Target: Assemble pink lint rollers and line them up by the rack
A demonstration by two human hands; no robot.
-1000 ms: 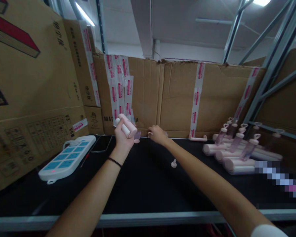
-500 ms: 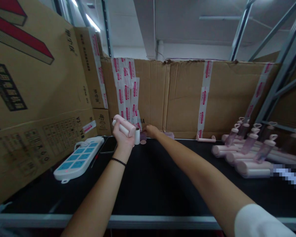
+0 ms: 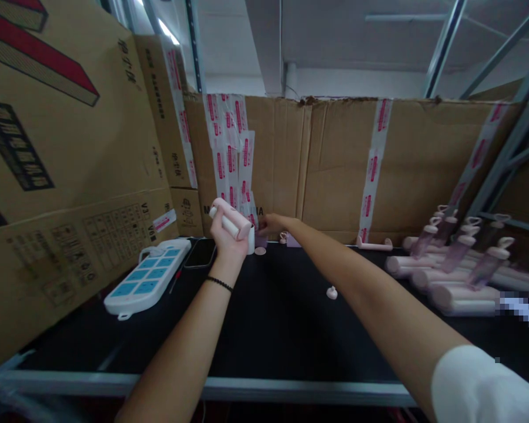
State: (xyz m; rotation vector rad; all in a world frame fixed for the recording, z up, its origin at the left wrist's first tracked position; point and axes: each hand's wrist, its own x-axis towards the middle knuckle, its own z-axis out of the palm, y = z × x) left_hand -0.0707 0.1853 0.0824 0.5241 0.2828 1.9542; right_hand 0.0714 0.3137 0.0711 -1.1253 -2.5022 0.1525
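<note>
My left hand (image 3: 230,242) is closed around a pink cylinder (image 3: 234,216) with a thinner white tube along its side, tilted above the back of the table. Just behind that hand a short white tube (image 3: 251,242) stands upright. My right hand (image 3: 277,222) reaches to the back, its fingers curled and partly hidden near a translucent purple container (image 3: 261,240). A small pink disc (image 3: 260,251) lies before the container. To the right sits another purple piece (image 3: 293,240), beside a small pink loop-topped cap (image 3: 283,237). A second pink cap (image 3: 332,292) lies by my right forearm.
A white power strip (image 3: 147,281) and a dark phone (image 3: 200,254) lie at left. Several pink cylinders (image 3: 454,277) and purple bottles with looped caps (image 3: 489,265) crowd the right. A pink handle-like part (image 3: 374,245) rests along the back cardboard wall (image 3: 330,170).
The view has shifted slightly. The pink cap by my right forearm now shows on the table, as does the loop-topped cap at the back. My left hand keeps its hold on the pink cylinder.
</note>
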